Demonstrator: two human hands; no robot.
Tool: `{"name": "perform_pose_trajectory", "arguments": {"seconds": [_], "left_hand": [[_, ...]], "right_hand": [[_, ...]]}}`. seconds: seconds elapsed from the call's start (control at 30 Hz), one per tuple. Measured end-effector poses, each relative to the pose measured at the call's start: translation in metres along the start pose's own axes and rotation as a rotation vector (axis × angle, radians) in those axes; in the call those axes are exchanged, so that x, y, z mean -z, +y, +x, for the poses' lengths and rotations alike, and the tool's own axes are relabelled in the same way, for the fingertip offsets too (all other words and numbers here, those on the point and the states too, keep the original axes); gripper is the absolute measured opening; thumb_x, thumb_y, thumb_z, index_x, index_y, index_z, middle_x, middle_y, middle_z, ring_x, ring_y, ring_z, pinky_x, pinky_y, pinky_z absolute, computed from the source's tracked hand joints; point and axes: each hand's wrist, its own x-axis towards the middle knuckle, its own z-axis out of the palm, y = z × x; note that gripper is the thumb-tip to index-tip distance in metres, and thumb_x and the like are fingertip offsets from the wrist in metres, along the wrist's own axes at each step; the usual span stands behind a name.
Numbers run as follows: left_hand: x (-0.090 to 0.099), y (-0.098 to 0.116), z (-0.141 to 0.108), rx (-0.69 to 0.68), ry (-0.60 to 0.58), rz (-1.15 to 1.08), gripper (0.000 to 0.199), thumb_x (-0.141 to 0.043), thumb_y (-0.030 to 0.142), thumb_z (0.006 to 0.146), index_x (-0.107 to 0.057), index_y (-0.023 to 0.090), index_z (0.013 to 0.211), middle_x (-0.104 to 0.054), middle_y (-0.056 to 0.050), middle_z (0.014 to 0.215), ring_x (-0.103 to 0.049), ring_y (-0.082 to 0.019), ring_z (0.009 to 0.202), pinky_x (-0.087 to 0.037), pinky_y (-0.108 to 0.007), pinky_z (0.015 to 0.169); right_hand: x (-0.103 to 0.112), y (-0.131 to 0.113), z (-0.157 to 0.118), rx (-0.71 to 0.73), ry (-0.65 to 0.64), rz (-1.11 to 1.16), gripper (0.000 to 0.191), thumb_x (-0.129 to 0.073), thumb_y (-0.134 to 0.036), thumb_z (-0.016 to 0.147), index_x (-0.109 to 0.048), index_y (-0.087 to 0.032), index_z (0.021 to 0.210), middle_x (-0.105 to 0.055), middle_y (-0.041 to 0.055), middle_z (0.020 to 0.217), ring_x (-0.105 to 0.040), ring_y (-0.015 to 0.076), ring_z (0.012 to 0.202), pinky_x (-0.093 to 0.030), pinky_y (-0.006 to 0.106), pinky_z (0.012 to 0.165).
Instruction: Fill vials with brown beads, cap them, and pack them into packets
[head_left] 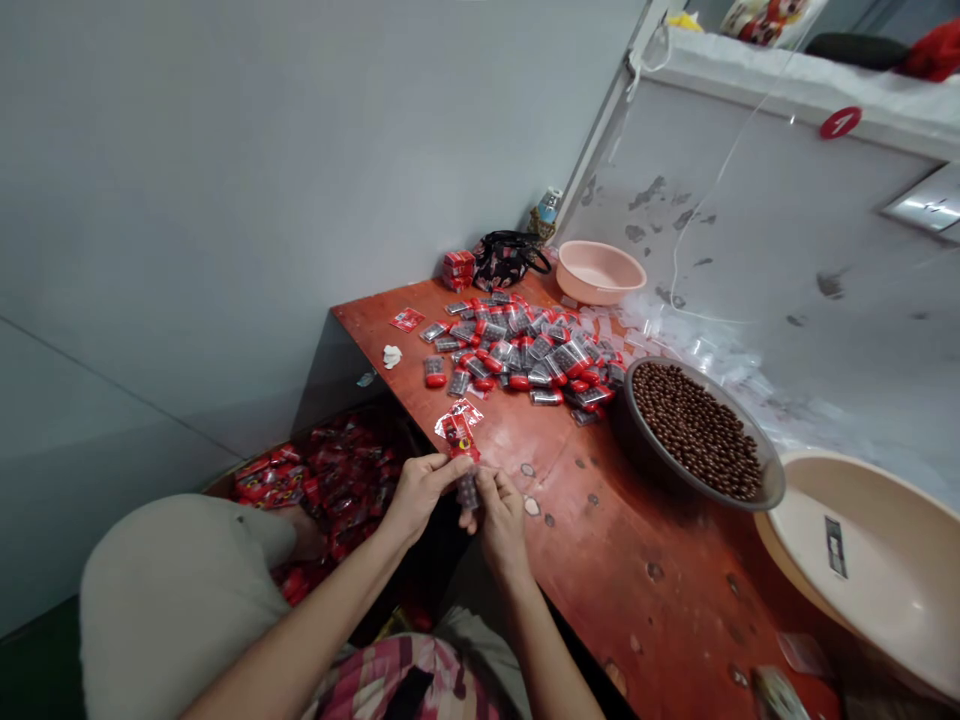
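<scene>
Just over the near table edge, my left hand point(420, 490) pinches a red printed wrapper point(459, 435) with a clear top end. A small clear container point(469, 490) filled with dark brown balls is in my right hand point(502, 515), its upper end up against the wrapper. Whether the container sits partly inside the wrapper, I cannot tell. Beyond my hands lies a heap of similar clear containers point(517, 345) with red caps. Another flat red wrapper point(407, 319) rests near the left table edge.
On the red table point(570, 520), a grey basin point(772, 480) holds brown balls point(694, 425). A large beige basin point(795, 500) and a small pink basin point(600, 285) stand nearby. Red packets point(337, 480) fill a box below left. A dark bag point(502, 262) stands against the wall.
</scene>
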Motion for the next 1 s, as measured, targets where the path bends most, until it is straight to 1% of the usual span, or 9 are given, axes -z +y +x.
{"name": "perform_pose_trajectory", "arguments": {"seconds": [0.1, 0.27, 0.4, 0.47, 0.53, 0.63, 0.73, 0.87, 1.0], "left_hand": [[0.002, 0.003, 0.001, 0.023, -0.051, -0.035, 0.025, -0.067, 0.032, 0.063, -0.062, 0.008, 0.061, -0.060, -0.005, 0.055, -0.055, -0.014, 0.047, -0.042, -0.026, 0.046], [0.002, 0.004, 0.002, 0.013, -0.040, -0.048, 0.022, -0.067, 0.030, 0.064, -0.063, 0.008, 0.066, -0.062, -0.005, 0.055, -0.057, -0.016, 0.047, -0.044, -0.028, 0.045], [0.002, 0.001, -0.004, 0.046, -0.243, -0.022, 0.024, -0.059, 0.029, 0.072, -0.061, 0.007, 0.061, -0.061, -0.008, 0.051, -0.056, -0.018, 0.043, -0.044, -0.031, 0.044], [0.002, 0.001, -0.006, 0.060, -0.297, -0.035, 0.025, -0.057, 0.028, 0.074, -0.060, 0.008, 0.059, -0.060, -0.008, 0.051, -0.056, -0.018, 0.043, -0.044, -0.031, 0.044], [0.003, 0.001, -0.006, 0.066, -0.261, -0.060, 0.023, -0.058, 0.028, 0.073, -0.060, 0.008, 0.063, -0.059, -0.006, 0.050, -0.054, -0.016, 0.041, -0.042, -0.028, 0.041], [0.005, 0.002, -0.003, 0.072, -0.092, -0.124, 0.018, -0.063, 0.026, 0.069, -0.062, 0.009, 0.070, -0.060, -0.004, 0.056, -0.053, -0.012, 0.043, -0.039, -0.022, 0.037], [0.007, 0.000, -0.001, 0.069, 0.038, -0.166, 0.018, -0.069, 0.024, 0.063, -0.064, 0.008, 0.070, -0.062, -0.005, 0.064, -0.056, -0.012, 0.054, -0.044, -0.022, 0.047], [0.008, -0.004, -0.006, 0.051, 0.084, -0.126, 0.022, -0.070, 0.026, 0.061, -0.065, 0.007, 0.070, -0.061, -0.005, 0.063, -0.055, -0.012, 0.054, -0.045, -0.023, 0.050], [0.009, -0.002, -0.014, 0.081, 0.051, -0.137, 0.021, -0.069, 0.028, 0.063, -0.063, 0.008, 0.068, -0.061, -0.004, 0.063, -0.054, -0.012, 0.053, -0.044, -0.024, 0.048]], "right_hand": [[-0.002, -0.001, 0.000, -0.010, -0.044, 0.015, 0.028, -0.044, -0.041, 0.083, -0.052, -0.015, 0.080, -0.052, -0.0046, 0.050, -0.042, 0.0048, 0.032, -0.029, 0.014, 0.030], [0.001, -0.007, -0.002, 0.152, 0.028, -0.236, 0.022, -0.051, -0.036, 0.080, -0.057, -0.017, 0.089, -0.054, -0.0042, 0.055, -0.047, 0.0060, 0.040, -0.036, 0.015, 0.037], [0.002, 0.000, -0.001, 0.053, 0.018, -0.061, 0.023, -0.048, -0.039, 0.082, -0.055, -0.017, 0.080, -0.051, -0.0059, 0.047, -0.043, 0.0051, 0.032, -0.030, 0.014, 0.030], [0.000, 0.005, -0.001, 0.023, 0.027, 0.043, 0.024, -0.048, -0.039, 0.082, -0.053, -0.016, 0.077, -0.049, -0.0067, 0.044, -0.042, 0.0046, 0.030, -0.028, 0.013, 0.028], [-0.002, 0.007, -0.002, 0.024, 0.025, 0.100, 0.021, -0.051, -0.037, 0.081, -0.053, -0.016, 0.081, -0.052, -0.0059, 0.048, -0.046, 0.0053, 0.033, -0.032, 0.013, 0.030], [-0.004, 0.006, -0.006, 0.007, -0.058, 0.159, 0.025, -0.055, -0.033, 0.079, -0.053, -0.017, 0.098, -0.062, -0.0001, 0.070, -0.058, 0.0092, 0.049, -0.047, 0.018, 0.043], [-0.002, 0.006, -0.010, -0.024, -0.105, 0.217, 0.032, -0.058, -0.030, 0.077, -0.052, -0.018, 0.106, -0.063, 0.0038, 0.088, -0.063, 0.0124, 0.062, -0.053, 0.025, 0.059], [0.002, 0.011, -0.009, -0.049, -0.058, 0.253, 0.024, -0.062, -0.027, 0.073, -0.055, -0.015, 0.093, -0.065, 0.0019, 0.073, -0.064, 0.0134, 0.058, -0.054, 0.026, 0.057], [0.001, 0.012, -0.011, -0.051, -0.068, 0.221, 0.022, -0.064, -0.027, 0.072, -0.055, -0.015, 0.089, -0.065, 0.0019, 0.074, -0.063, 0.0137, 0.057, -0.053, 0.026, 0.055]]}}
